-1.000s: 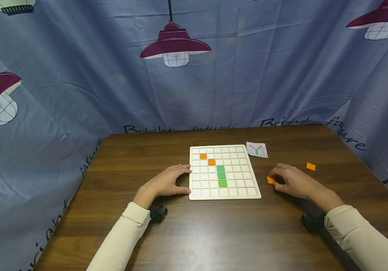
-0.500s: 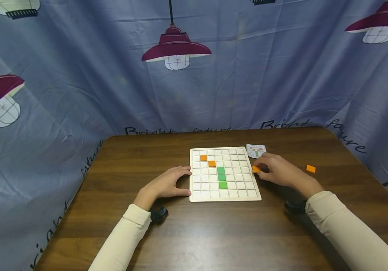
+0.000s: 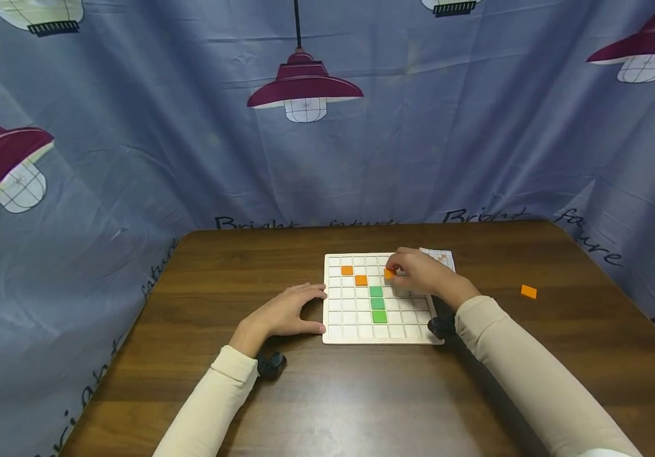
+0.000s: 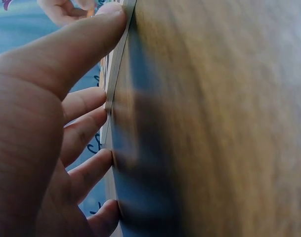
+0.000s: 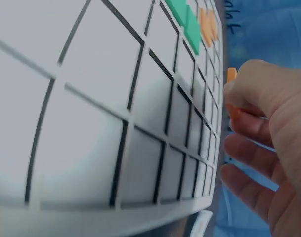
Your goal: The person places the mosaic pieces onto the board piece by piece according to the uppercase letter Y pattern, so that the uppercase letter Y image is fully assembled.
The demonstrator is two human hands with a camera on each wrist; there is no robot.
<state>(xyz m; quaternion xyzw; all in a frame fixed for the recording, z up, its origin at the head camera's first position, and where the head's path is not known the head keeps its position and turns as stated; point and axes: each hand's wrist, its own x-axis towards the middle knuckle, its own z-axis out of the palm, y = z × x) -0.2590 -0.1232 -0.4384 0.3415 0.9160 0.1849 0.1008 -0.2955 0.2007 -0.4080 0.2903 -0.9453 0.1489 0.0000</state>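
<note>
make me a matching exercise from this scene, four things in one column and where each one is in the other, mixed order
Things:
1. left hand
2. right hand
3. loose orange tile
4. green tiles

Places:
A. alone on the table, far right
B. in a column on the grid board
C. against the board's left edge
D. over the board, pinching an orange tile

Pairs: 1-C, 2-D, 3-A, 4-B

Bare bench lies open in front of the grid board; the left hand blocks the board's left edge.
</note>
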